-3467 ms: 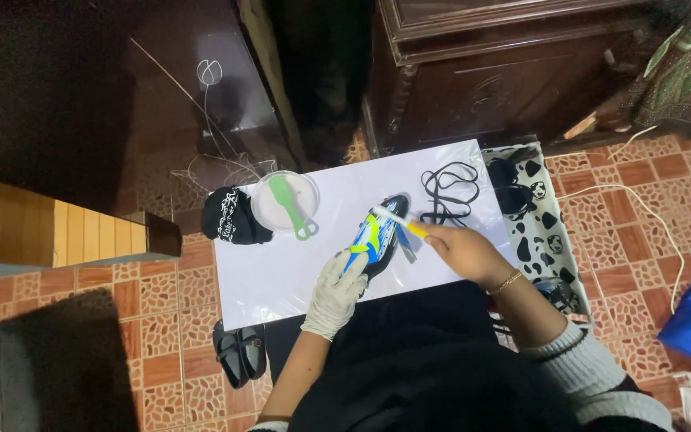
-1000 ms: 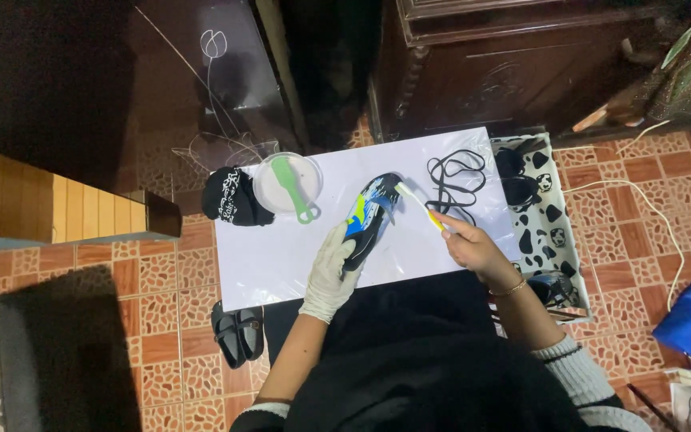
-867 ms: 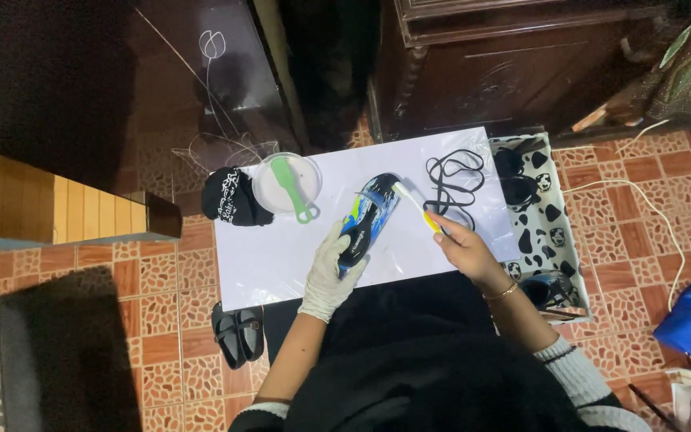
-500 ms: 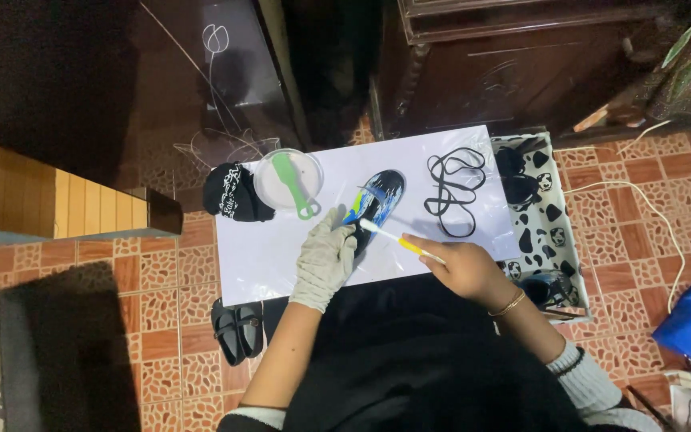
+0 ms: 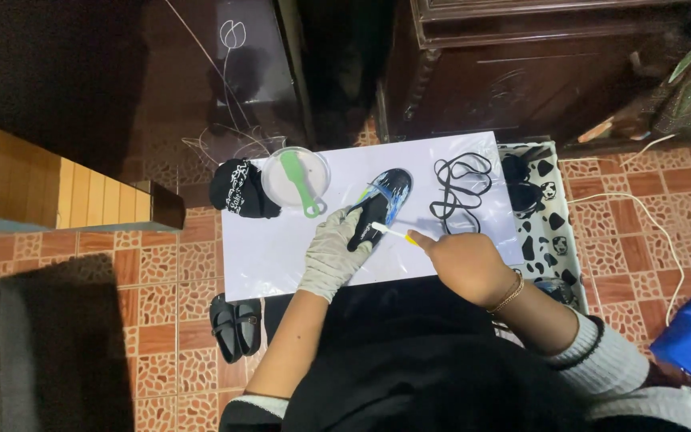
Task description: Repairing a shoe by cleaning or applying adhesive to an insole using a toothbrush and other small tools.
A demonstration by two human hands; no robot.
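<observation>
On the white sheet (image 5: 281,256) spread over the tiled floor, in the head view, I note a dark shoe (image 5: 377,210) with blue and yellow-green markings lying near the sheet's middle, toe pointing away from me. My left hand (image 5: 331,254), in a pale glove, is closed around the near end of the shoe and pins it to the sheet. My right hand (image 5: 465,262), bare with a thin bracelet at the wrist, is closed on a small brush (image 5: 393,234) with a white and yellow handle; its tip touches the near side of the shoe.

Assessment of handling: the shoe looks light, with a stiff sole and a softer upper that would give under pressure, so I judge the heel and sole edge the sound places to hold it. The upper may be slick where it is wet; I cannot tell. The brush is thin and light and needs only a pinch grip.

Surroundings, same view: a round clear bowl (image 5: 295,176) sits at the far left of the sheet with a green brush (image 5: 301,182) laid across it. A black cloth (image 5: 237,190) lies just beside the bowl, at the sheet's edge. Black laces (image 5: 459,186) lie loose to the right of the shoe, apart from it. A black-and-white patterned box (image 5: 553,232) stands along the right edge. A pair of dark sandals (image 5: 233,324) rests on the tiles below the sheet.
</observation>
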